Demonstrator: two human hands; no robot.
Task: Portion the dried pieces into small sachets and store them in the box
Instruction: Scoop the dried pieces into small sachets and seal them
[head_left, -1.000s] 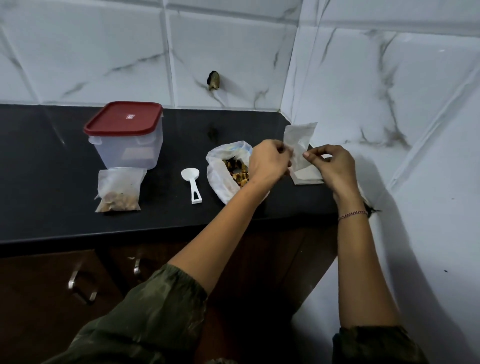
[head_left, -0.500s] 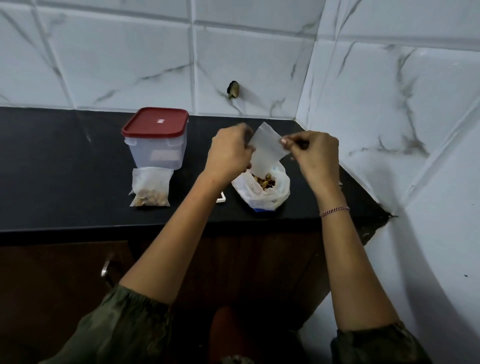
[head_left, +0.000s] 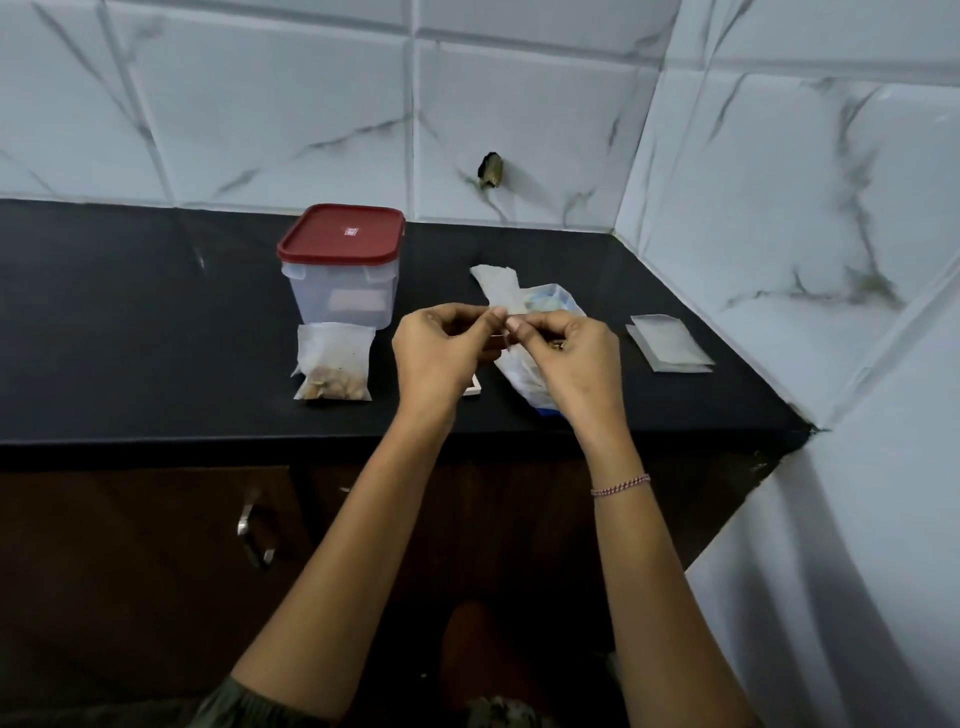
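Observation:
My left hand (head_left: 441, 353) and my right hand (head_left: 569, 353) both pinch the near edge of an empty white sachet (head_left: 498, 288), which sticks up and away above them. Behind and under my right hand lies the open plastic bag of dried pieces (head_left: 540, 374), mostly hidden. A filled sachet (head_left: 333, 364) with brown pieces at its bottom lies in front of the clear box with a red lid (head_left: 343, 265), which is closed. Only the handle end of the white scoop (head_left: 472, 385) shows below my left hand.
A small stack of empty sachets (head_left: 670, 343) lies on the black counter (head_left: 130, 338) near the right wall. Tiled walls close the back and right side. A dark hole (head_left: 491, 169) marks the back wall. Cabinet handles (head_left: 254, 535) sit below the counter edge.
My hands have come lower and closer together, now meeting at the sachet's edge. The sachet has turned so it points away from me. The view shifted right, showing the stack of empty sachets.

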